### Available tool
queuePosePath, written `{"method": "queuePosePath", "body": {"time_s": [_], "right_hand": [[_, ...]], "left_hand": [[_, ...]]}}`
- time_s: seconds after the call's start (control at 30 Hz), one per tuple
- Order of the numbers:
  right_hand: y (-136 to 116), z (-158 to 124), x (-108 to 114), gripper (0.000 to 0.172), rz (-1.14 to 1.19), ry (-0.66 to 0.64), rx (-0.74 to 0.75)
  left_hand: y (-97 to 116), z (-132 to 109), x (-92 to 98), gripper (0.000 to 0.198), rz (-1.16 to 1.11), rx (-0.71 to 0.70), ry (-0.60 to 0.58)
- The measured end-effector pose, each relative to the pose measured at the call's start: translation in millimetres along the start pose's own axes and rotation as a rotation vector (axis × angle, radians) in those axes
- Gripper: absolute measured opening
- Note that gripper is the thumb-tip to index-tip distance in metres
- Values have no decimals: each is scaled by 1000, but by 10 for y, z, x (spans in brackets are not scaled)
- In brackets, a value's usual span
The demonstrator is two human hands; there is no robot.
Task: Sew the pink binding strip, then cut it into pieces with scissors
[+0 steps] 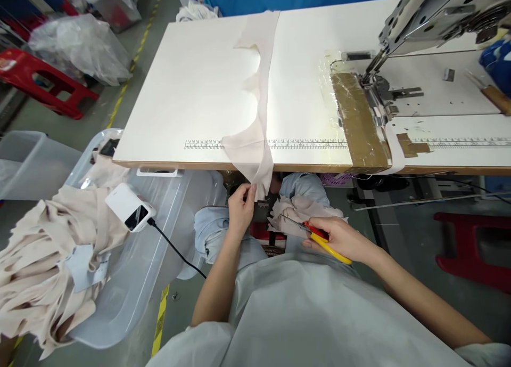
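Observation:
My left hand [241, 210] is closed, pinching the lower end of a pale pink fabric strip [261, 111] just below the table's front edge. The strip runs up across the white table, and one of its sides is cut in scallops. In my right hand [343, 239] is a pair of scissors [325, 244] with red and yellow handles, its blades pointing left. Beneath the blades, more pale pink fabric [297, 212] lies bunched on my lap. The blades are apart from the strip in my left hand.
A sewing machine [383, 79] stands on the right of the white table [191, 90], which bears a printed ruler. At left, a clear plastic tub [131, 298] holds beige fabric strips [48, 250] and a white power bank [131, 207] with a black cable. Red stools [43, 82] stand on both sides.

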State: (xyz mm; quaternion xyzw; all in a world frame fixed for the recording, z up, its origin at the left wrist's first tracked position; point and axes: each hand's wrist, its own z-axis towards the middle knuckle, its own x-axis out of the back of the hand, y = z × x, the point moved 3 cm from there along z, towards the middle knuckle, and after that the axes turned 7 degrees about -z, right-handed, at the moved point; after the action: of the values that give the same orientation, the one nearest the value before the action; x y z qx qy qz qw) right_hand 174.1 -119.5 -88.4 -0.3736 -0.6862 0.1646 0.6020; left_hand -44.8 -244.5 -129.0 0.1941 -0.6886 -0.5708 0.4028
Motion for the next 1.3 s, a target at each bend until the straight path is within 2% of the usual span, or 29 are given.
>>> {"method": "queuePosePath", "body": {"time_s": [0.1,0.2,0.27,0.33,0.37,0.47,0.53,0.63,0.73,0.8,0.87,1.07,1.2,1.3], "right_hand": [[127,-66,76,47,16,24,-62],[292,-122,136,48,81,65,-122],[379,-132,140,50,139,100,-173],[412,-115,112,52,182,123,-215],[400,-96,88,53,198,118,-220],[265,-20,11,54,232,21,-171],[139,28,-17,54,226,-66,-113],[-1,81,-19,52,172,-168,-36],[-30,123,-11,47,120,-240,-7],[-12,156,-7,45,113,-274,5],[5,197,-6,46,138,-314,22],[-4,295,-7,49,252,-463,36],[-31,315,15,53,275,-511,45],[-40,330,41,55,239,-528,41]], "left_hand": [[-384,-220,157,27,-81,331,109],[-710,-514,392,27,-59,476,174],[-776,-715,476,33,-43,525,197],[-672,-880,440,35,-114,526,139],[-562,-938,377,37,-202,509,57],[-105,-1006,139,45,-532,408,-287],[155,-966,61,41,-559,339,-379],[375,-834,71,27,-318,183,-312],[485,-746,123,26,-100,-16,-208],[513,-746,137,28,-81,-56,-186],[507,-775,127,32,-153,8,-203],[422,-846,28,42,-511,417,-331],[365,-818,23,49,-607,554,-327],[327,-808,33,47,-644,590,-324]]}}
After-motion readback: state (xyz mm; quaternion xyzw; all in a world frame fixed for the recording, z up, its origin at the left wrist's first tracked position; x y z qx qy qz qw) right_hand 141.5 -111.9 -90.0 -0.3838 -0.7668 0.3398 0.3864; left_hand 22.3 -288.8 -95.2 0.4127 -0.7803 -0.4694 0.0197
